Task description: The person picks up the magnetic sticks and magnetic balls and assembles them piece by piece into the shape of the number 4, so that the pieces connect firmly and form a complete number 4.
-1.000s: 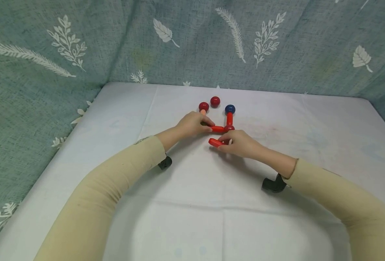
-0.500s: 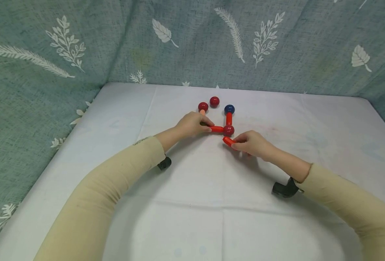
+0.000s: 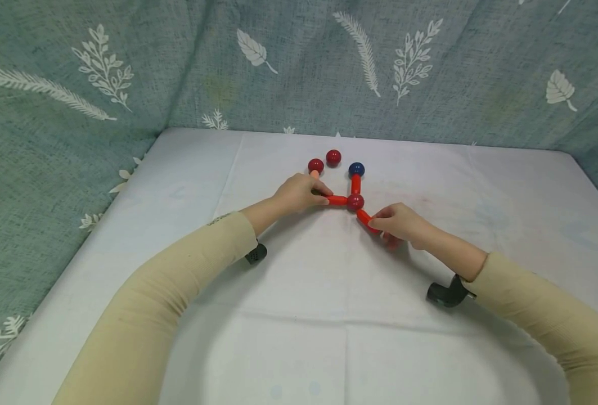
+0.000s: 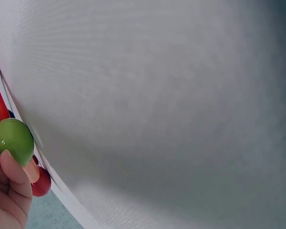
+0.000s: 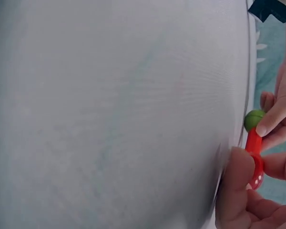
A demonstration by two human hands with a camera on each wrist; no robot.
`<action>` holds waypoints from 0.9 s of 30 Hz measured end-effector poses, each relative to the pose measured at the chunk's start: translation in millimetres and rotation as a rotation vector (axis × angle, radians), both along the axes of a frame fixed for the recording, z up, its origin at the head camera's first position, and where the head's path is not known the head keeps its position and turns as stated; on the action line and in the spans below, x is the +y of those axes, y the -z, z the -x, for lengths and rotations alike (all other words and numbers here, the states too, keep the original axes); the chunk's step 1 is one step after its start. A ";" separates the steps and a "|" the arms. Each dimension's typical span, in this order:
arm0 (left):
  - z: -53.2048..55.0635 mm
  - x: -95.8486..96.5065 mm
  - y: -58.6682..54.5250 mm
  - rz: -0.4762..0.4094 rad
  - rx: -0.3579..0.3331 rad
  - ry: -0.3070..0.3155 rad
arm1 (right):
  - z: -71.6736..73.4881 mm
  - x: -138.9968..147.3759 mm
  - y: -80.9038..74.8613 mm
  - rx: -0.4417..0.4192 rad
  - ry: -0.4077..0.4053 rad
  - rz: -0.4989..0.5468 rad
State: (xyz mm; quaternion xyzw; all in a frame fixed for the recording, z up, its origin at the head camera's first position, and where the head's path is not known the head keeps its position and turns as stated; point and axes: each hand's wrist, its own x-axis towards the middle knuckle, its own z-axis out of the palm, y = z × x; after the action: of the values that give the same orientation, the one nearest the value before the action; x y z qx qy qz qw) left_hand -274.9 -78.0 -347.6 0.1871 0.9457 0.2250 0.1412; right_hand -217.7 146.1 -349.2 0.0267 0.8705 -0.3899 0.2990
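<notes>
My left hand pinches a red rod at the end where it meets a green ball. In the head view that green ball is mostly hidden under the fingers. The rod's other end meets a red ball. From there another red rod runs back to a blue ball. My right hand holds a third red rod between thumb and fingers, slanted, its tip right at the red ball. Something red shows beneath the right hand's fingers.
Behind the left hand, a peach rod joins a red ball. A loose red ball lies just beyond. All lies on a white cloth-covered table, with a patterned teal curtain behind it.
My right hand has moved right with its red rod, whose tip has come from in front of the left rod to the red ball's near side. My left hand has stayed in place.
</notes>
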 end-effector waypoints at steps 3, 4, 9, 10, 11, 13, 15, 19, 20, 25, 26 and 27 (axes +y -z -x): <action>0.2 0.0 0.9 -0.001 0.012 0.006 | 1.0 -1.1 -0.3 -0.017 0.014 0.025; 0.2 0.0 1.2 -0.002 0.016 0.007 | 1.3 -1.6 -0.7 -0.021 0.017 0.031; 0.8 -0.4 2.8 -0.007 0.023 0.006 | 2.4 -3.6 -2.8 -0.047 0.019 0.048; 0.7 -0.4 2.8 -0.007 0.023 0.004 | 2.8 -4.2 -2.9 -0.052 0.017 0.052; 0.9 -0.5 2.9 -0.007 0.022 0.003 | 3.3 -4.8 -2.8 -0.056 0.015 0.052; 1.0 -0.5 3.3 -0.008 0.023 0.003 | 4.1 -6.2 -2.5 -0.064 0.012 0.051; 0.9 -0.7 3.6 -0.010 0.023 0.003 | 5.0 -7.9 -2.1 -0.067 0.008 0.050; 0.7 -0.6 4.2 -0.016 0.025 0.003 | 6.5 -11.1 -1.9 -0.074 0.009 0.062; 0.6 -0.6 4.2 -0.016 0.026 0.003 | 6.9 -11.7 -1.9 -0.076 0.009 0.070; 0.7 -0.5 3.6 -0.017 0.022 0.000 | 9.7 -15.0 -1.8 -0.102 0.013 0.095; 0.6 -0.5 3.5 -0.017 0.022 0.000 | 10.4 -15.5 -1.6 -0.107 0.015 0.094; 0.5 -0.4 3.5 -0.017 0.022 0.000 | 11.0 -16.1 -1.4 -0.113 0.017 0.091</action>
State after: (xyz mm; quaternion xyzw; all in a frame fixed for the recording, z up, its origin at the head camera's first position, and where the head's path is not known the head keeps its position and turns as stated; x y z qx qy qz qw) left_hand -275.4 -78.4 -351.1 0.1907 0.9452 0.2312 0.1292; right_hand -228.7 130.0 -347.8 0.0424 0.8335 -0.4293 0.3453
